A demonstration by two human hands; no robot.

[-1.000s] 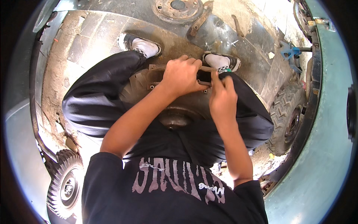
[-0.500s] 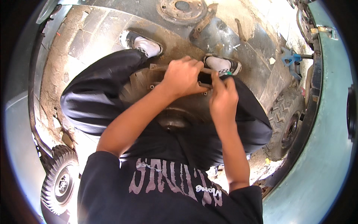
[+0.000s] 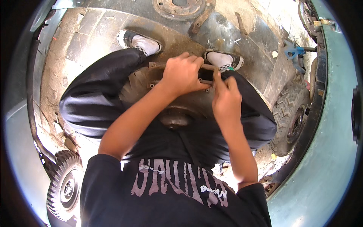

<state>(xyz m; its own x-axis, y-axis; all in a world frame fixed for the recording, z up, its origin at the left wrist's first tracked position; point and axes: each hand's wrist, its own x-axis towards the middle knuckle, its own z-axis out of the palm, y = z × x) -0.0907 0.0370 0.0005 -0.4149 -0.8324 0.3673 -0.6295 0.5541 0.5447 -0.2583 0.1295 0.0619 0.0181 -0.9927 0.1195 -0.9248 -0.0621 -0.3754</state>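
Observation:
Between my bent legs rests a greasy, brown-grey metal housing (image 3: 181, 104) with a dark, roughly rectangular opening and small bolts along its edge. Bent over the left part of that opening, my left hand (image 3: 181, 75) is closed on the rim, its thumb along the near side. My right hand (image 3: 227, 94) is at the opening's right end with fingers curled and pinched against the rim. Whatever lies between its fingertips is hidden. The inside of the housing is too dark to make out.
Beyond my feet lie a rusty round wheel disc (image 3: 179, 8) and a rusty bracket (image 3: 201, 22). A chunky-treaded tyre (image 3: 292, 120) stands on the right near a blue metal stand (image 3: 293, 51); another tyre (image 3: 66, 187) is at lower left. Pale green vehicle panels (image 3: 332, 113) flank both sides.
The whole view has shifted slightly. My left hand has moved a little left on the rim, showing more of the opening, while my right hand stays at its right end with fingers more curled.

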